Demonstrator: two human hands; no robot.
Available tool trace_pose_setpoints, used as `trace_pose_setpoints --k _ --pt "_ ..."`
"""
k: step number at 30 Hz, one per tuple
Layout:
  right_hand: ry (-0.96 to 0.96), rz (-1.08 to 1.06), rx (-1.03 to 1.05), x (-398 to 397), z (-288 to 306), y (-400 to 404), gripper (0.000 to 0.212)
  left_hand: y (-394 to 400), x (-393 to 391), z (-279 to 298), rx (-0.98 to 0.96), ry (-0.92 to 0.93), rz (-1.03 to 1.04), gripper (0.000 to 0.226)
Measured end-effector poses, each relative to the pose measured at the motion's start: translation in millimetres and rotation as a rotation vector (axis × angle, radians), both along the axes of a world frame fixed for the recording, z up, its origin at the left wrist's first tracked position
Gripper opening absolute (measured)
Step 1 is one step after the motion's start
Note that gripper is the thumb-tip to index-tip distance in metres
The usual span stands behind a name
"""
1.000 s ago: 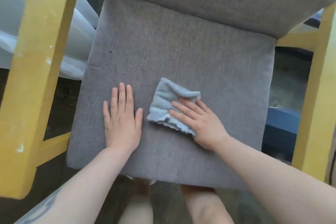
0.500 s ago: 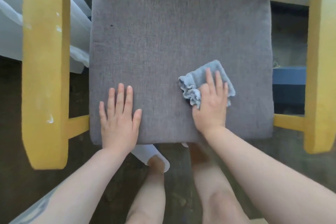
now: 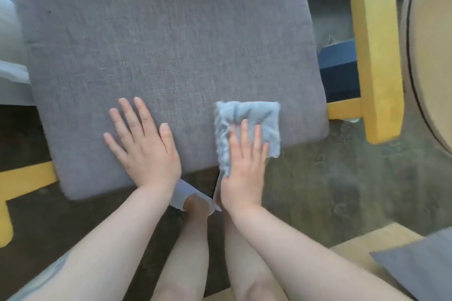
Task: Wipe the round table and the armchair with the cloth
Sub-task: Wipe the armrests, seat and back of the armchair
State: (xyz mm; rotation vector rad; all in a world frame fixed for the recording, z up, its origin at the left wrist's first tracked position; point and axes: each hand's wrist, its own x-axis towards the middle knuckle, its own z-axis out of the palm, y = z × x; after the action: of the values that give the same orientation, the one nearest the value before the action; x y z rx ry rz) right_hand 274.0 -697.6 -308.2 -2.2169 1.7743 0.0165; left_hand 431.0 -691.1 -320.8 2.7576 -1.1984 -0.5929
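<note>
The grey seat cushion [image 3: 159, 56] of the armchair fills most of the view, seen from above, with its front edge running across the middle of the picture and tilting up toward the right. The right hand [image 3: 244, 166] lies flat with its fingers straight and close together, palm down on the light blue cloth [image 3: 254, 117] — pressing it rather than gripping it. The cloth is a crumpled, roughly square fold at the cushion's front edge, near the front right corner; its near part hangs past that edge, and the heel of the right hand is off the cushion too. The left hand [image 3: 144, 144] is spread flat and empty on the cushion, fingers a little apart, near the middle of the front edge; its wrist crosses the edge. The 2 hands are apart, with bare grey fabric between them.

The yellow wooden frame [image 3: 376, 61] of the armchair stands to the right of the cushion, and another yellow piece shows at the lower left. At the far right edge of the picture is the curved rim of the round table [image 3: 430, 56], pale wood, well apart from the cloth. Below the cushion are the person's bare legs and a dark floor [image 3: 330, 178].
</note>
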Motion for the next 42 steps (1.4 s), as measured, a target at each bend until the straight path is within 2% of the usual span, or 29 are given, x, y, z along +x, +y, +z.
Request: trace_pose_setpoints --k 2,3,4,6,8,9,10,12,14,15,17,19,20,21,24,25,26,28,29,30,31,33,34,35,36,38,40,41,42 --pt "-0.069 0.496 0.047 -19.2 3.3 0.2 0.068 -7.6 -20.3 -0.1 -0.012 0.032 -0.124 0.060" --pt "-0.071 0.620 0.008 -48.4 0.3 -18.5 0.065 -9.8 -25.3 -0.5 -0.013 0.043 -0.160 0.060" --pt "-0.032 0.612 -0.004 -81.3 -1.6 -36.8 0.065 -11.0 -27.3 -1.3 -0.016 0.049 -0.172 0.060" --pt "-0.011 0.196 -0.037 -133.9 -1.2 -64.4 0.075 -11.7 -26.0 -2.7 -0.023 0.052 -0.159 0.060" --pt "0.013 -0.263 -0.068 -124.3 -0.4 -61.0 0.079 -12.1 -29.1 -3.4 -0.029 0.028 -0.131 0.059" --pt "0.007 -0.315 -0.069 -102.8 -2.3 -51.6 0.075 -13.9 -33.9 -3.2 -0.028 0.012 -0.106 0.059" --pt "-0.031 -0.252 -0.050 -82.5 -4.0 -41.1 0.072 -17.2 -40.2 -2.4 -0.021 0.007 -0.073 0.059" --pt "-0.132 0.170 0.015 -67.2 -1.1 -28.5 0.066 -24.2 -52.1 -0.5 0.001 0.033 -0.056 0.059" --pt "-0.137 0.506 0.020 -97.5 -4.2 -45.2 0.069 -27.2 -53.9 0.8 0.016 0.069 -0.209 0.060" --pt "-0.117 0.493 0.024 -115.4 -6.4 -56.5 0.071 -27.9 -49.0 0.5 0.024 0.073 -0.311 0.061" --pt "-0.119 0.117 -0.001 -119.5 -5.0 -68.9 0.072 -30.3 -34.4 -0.3 0.044 0.068 -0.426 0.062" --pt "-0.076 -0.227 -0.015 -66.6 -0.6 -60.1 0.073 -34.5 -28.1 0.1 0.050 0.061 -0.389 0.061" --pt "-0.104 -0.235 0.017 -34.8 2.3 -51.6 0.074 -37.2 -29.4 1.5 0.046 0.065 -0.337 0.060" --pt "-0.167 -0.103 0.062 -12.0 3.1 -44.4 0.072 -39.1 -32.0 2.8 0.044 0.078 -0.286 0.059" --pt "-0.209 0.597 0.062 -25.7 -5.3 -82.7 0.069 -37.2 -21.2 7.2 0.087 0.065 -0.236 0.062" --pt "-0.152 0.647 0.008 -44.8 -10.1 -106.3 0.071 -34.3 -9.9 9.2 0.121 0.041 -0.245 0.064" --pt "-0.098 0.499 -0.002 -60.6 -12.7 -127.9 0.072 -32.5 1.8 10.7 0.155 0.032 -0.237 0.066" --pt "-0.024 -0.080 -0.006 -65.8 -4.6 -154.1 0.075 -33.7 17.8 9.7 0.196 0.030 -0.173 0.067" --pt "0.008 -0.223 0.015 -46.8 -0.1 -153.6 0.077 -36.5 20.2 8.0 0.201 0.033 -0.134 0.067" --pt "0.017 -0.146 0.063 -21.9 4.1 -148.6 0.079 -40.5 19.9 6.3 0.195 0.032 -0.108 0.065" --pt "-0.024 0.109 0.161 2.7 5.7 -138.6 0.081 -42.8 18.9 5.4 0.181 0.015 -0.100 0.063" --pt "-0.133 0.799 0.335 29.1 3.6 -132.7 0.080 -44.4 21.7 2.9 0.159 -0.016 -0.137 0.064" --pt "-0.136 1.024 0.313 26.4 0.3 -154.8 0.080 -44.5 27.9 1.6 0.160 -0.022 -0.174 0.066" --pt "-0.138 1.085 0.223 17.7 -6.0 -182.9 0.083 -45.5 37.0 0.1 0.173 -0.028 -0.222 0.067" --pt "-0.108 0.990 0.118 8.5 -15.3 -208.7 0.086 -48.3 47.6 -1.2 0.179 -0.042 -0.268 0.066" --pt "-0.086 0.432 0.033 -8.2 -21.3 -244.0 0.088 -61.3 69.6 -4.6 0.155 -0.065 -0.308 0.064" --pt "0.002 -0.063 0.021 26.9 -18.3 -233.9 0.080 -84.6 86.0 -12.2 0.107 -0.109 -0.286 0.063" --pt "0.037 -0.147 0.033 58.6 -15.4 -219.3 0.078 -95.8 89.8 -15.5 0.097 -0.118 -0.260 0.063" --pt "0.012 -0.101 0.051 92.3 -12.9 -203.2 0.079 -105.3 91.8 -18.2 0.092 -0.119 -0.234 0.063"
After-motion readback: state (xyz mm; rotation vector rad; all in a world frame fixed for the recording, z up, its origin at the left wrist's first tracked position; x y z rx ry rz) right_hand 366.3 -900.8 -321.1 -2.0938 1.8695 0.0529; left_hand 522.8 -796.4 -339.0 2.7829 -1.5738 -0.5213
